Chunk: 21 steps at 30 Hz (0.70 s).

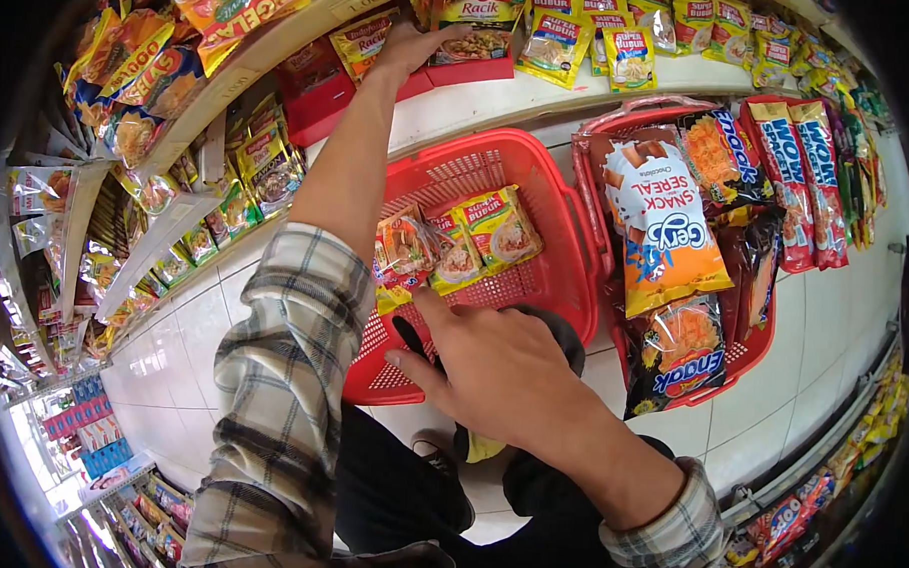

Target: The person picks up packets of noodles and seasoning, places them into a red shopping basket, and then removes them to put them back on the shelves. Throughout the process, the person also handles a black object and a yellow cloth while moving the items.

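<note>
My left hand is up on the shelf, its fingers laid over a red box of seasoning packets; I cannot tell whether they grip one. My right hand is over the near side of the red basket, thumb and forefinger parted beside a dark strip, the other fingers hidden, so what it grasps, if anything, I cannot say. Just beyond that forefinger, food packets lie together in the basket.

For a tidy reach, I judge it best to take thin packets by the top edge, with light fingertips, and avoid dragging the box towards the shelf's front. Loose packets would probably slip or crease if squeezed.

The basket sits on pale, glossy floor tiles, close to my feet. Beside it stands a second basket, piled with large snack bags. The aisle is narrow, with racks of hanging packets on my left and more goods at lower right.
</note>
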Tool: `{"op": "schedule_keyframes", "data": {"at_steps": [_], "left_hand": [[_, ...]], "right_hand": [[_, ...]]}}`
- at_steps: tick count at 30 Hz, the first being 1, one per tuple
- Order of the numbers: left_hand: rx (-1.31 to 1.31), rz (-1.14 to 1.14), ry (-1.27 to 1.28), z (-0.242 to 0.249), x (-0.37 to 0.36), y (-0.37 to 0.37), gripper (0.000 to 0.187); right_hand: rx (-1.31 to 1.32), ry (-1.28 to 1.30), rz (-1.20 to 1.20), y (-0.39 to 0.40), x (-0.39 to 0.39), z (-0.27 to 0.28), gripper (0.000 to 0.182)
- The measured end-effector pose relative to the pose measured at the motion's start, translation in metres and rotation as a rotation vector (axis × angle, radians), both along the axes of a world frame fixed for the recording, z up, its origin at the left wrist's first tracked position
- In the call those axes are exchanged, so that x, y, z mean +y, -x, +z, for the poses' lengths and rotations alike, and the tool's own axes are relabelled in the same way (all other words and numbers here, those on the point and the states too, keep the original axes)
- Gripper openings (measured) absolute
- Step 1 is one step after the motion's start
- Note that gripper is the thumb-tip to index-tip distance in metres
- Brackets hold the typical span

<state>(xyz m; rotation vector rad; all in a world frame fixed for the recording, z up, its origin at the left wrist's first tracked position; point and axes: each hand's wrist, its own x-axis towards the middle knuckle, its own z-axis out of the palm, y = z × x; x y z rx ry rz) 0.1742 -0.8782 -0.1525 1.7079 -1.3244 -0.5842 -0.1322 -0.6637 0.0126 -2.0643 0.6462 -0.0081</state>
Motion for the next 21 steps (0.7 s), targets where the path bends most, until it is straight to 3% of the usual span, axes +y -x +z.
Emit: {"op": "schedule_keyframes", "data": {"at_steps": [1,4,5,8,13,15,17,19,21], "left_hand": [[0.003,0.015,-0.210,0.006,0.001,-0.004,0.042],[0.082,0.101,-0.285,0.027,0.011,0.010,0.037],[-0.049,0.087,-0.161,0.030,0.016,0.020,0.034],[-0.184,0.130,-0.325,0.018,-0.002,0.009,0.030],[-0.588,-0.170,-0.625,0.040,-0.026,-0.001,0.027],[-0.697,0.034,-0.297,0.028,-0.020,0.000,0.039],[-0.675,0.216,-0.140,0.020,-0.019,-0.001,0.051],[-0.534,0.384,-0.170,0.034,-0.001,0.013,0.060],[-0.339,0.478,-0.213,0.041,0.013,0.033,0.055]], "right_hand": [[0.023,-0.019,0.025,0.000,-0.001,-0.002,0.043],[0.041,-0.039,0.065,-0.002,-0.001,-0.012,0.046],[0.037,-0.036,0.071,-0.002,-0.001,-0.014,0.046],[0.028,-0.023,0.080,-0.002,-0.001,-0.015,0.046],[0.051,-0.032,0.090,-0.002,-0.002,-0.016,0.046],[0.053,-0.022,0.089,-0.001,-0.002,-0.019,0.046],[0.062,-0.010,0.079,-0.001,-0.002,-0.019,0.045],[0.084,-0.011,0.080,-0.001,-0.001,-0.019,0.044],[0.111,-0.020,0.122,-0.001,0.000,-0.019,0.043]]}}
